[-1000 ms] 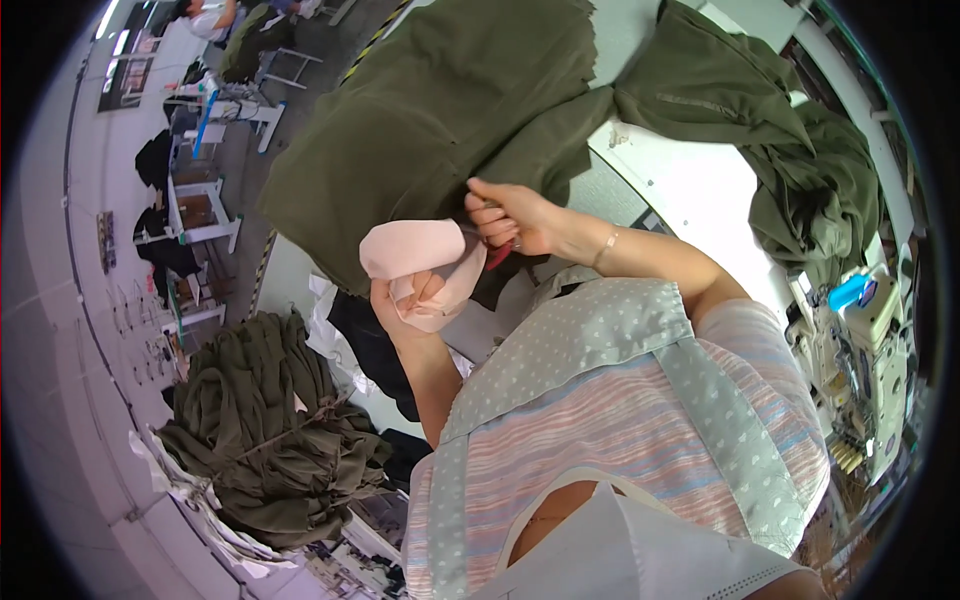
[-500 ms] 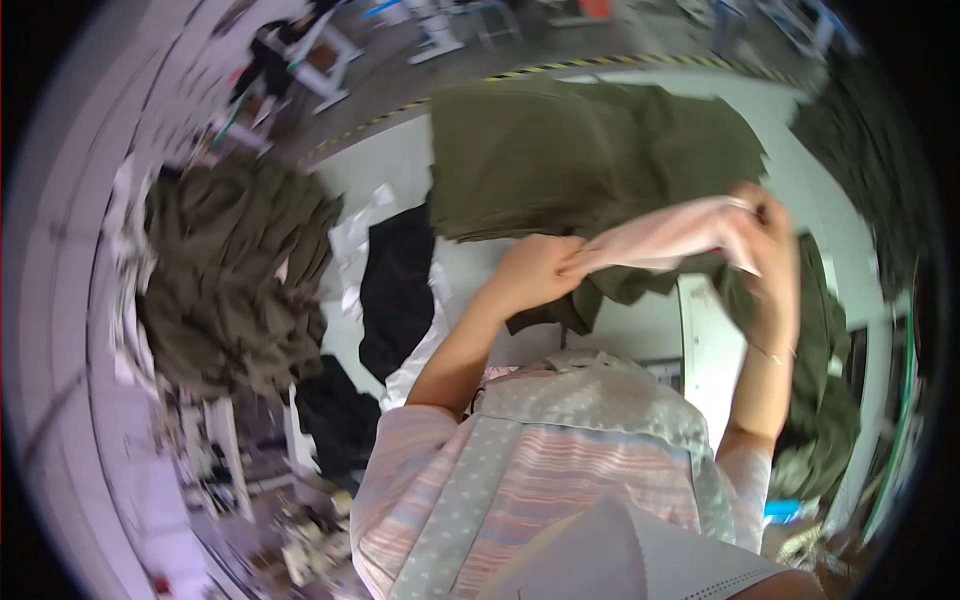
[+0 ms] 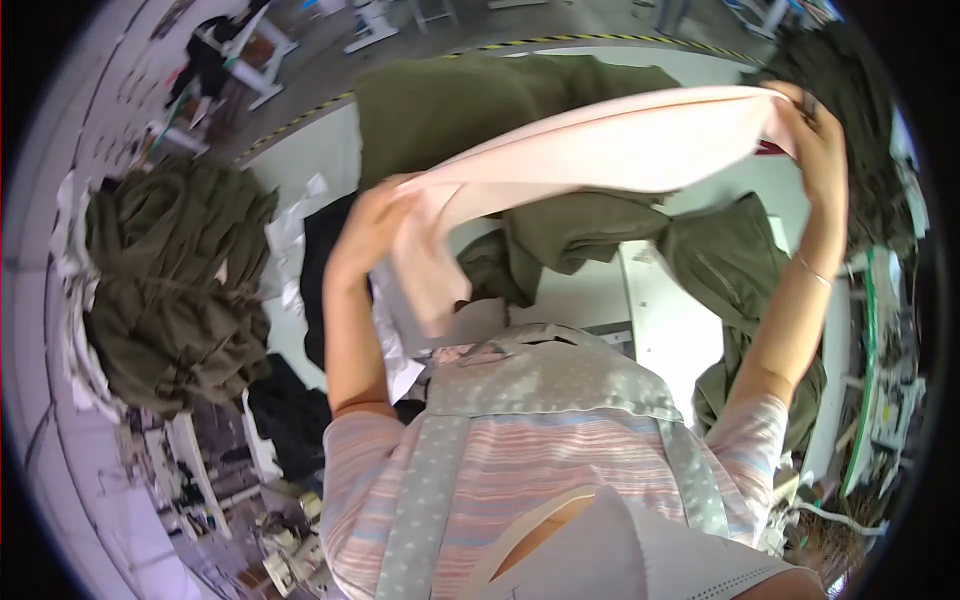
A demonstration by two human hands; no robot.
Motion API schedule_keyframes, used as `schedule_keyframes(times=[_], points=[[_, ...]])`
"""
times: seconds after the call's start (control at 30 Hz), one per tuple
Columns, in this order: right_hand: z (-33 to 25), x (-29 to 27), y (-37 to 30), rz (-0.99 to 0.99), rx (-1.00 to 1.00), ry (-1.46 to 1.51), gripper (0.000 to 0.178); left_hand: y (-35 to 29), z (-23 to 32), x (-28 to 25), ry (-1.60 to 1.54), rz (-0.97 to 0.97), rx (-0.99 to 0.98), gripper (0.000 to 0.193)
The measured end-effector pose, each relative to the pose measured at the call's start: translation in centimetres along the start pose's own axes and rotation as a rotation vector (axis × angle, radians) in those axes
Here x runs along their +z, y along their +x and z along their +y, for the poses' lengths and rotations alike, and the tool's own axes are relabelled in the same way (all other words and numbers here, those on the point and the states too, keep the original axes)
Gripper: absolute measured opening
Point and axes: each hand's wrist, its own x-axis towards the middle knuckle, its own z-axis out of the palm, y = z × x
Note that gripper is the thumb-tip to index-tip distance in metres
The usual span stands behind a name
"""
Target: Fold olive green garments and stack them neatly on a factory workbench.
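Observation:
A pale pink piece of cloth (image 3: 600,150) stretches between my two hands, raised above the table. My left hand (image 3: 372,225) is closed on one end, and a loose flap of the cloth hangs below it, smeared by motion. At the far right my right hand (image 3: 812,140) grips the other end, with a bit of dark red showing beside the fingers. Behind the cloth lies a flat stack of olive green fabric (image 3: 420,115). More olive fabric (image 3: 590,228) lies crumpled below the pink piece, nearer to me.
A big heap of olive fabric (image 3: 180,290) sits at the left, with black cloth (image 3: 325,240) beside it. Olive pieces (image 3: 730,250) drape down the right side. A dark pile (image 3: 850,130) stands at the far right. A yellow-black striped line (image 3: 600,38) marks the floor beyond.
My hands have moved apart, the left one leftward and the right one up and outward. The pink cloth, bunched before, is now spread out wide between them.

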Motion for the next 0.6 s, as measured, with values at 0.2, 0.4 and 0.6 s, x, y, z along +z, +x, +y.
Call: schedule_keyframes(times=[0.2,0.4,0.6], points=[[4.5,-0.7,-0.2,0.061,0.061,0.134,0.018,1.9,2.2,-0.8,0.11,-0.016,0.132,0.026],[4.5,-0.7,-0.5,0.213,0.098,-0.318,0.02,3.1,0.8,-0.8,0.162,0.092,-0.094,0.018],[1.2,11.6,-2.6,0.106,-0.356,-0.561,0.035,8.3,4.7,4.1,-0.541,0.039,-0.136,0.027]])
